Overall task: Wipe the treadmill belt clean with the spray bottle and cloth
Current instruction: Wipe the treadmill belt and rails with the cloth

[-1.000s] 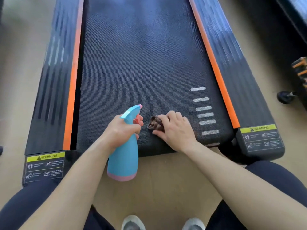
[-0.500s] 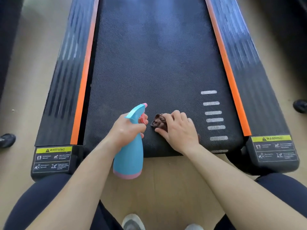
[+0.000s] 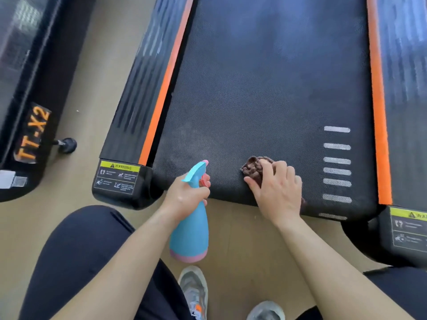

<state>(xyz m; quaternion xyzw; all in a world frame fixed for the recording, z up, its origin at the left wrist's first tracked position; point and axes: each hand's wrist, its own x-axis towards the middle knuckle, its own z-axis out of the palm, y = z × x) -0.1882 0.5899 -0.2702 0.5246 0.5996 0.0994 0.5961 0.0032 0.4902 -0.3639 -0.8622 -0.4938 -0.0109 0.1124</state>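
Observation:
The black treadmill belt (image 3: 265,88) runs away from me between two orange-striped side rails. My left hand (image 3: 187,195) grips the neck of a blue spray bottle (image 3: 189,236) with a pink base, held over the belt's near edge with its nozzle pointing at the belt. My right hand (image 3: 277,192) presses a crumpled brown cloth (image 3: 253,168) onto the belt near its rear end, fingers curled over it. Most of the cloth is hidden under that hand.
White stripes (image 3: 337,162) mark the belt to the right of the cloth. Yellow warning labels (image 3: 120,179) sit on both rear corner caps. A second machine marked TT-X2 (image 3: 32,135) stands on the floor at left. My knees and grey shoes (image 3: 194,289) are below.
The view has swung left, showing the neighbouring machine. My right hand with the cloth has moved away from the bottle to the right; the gap between both hands has widened.

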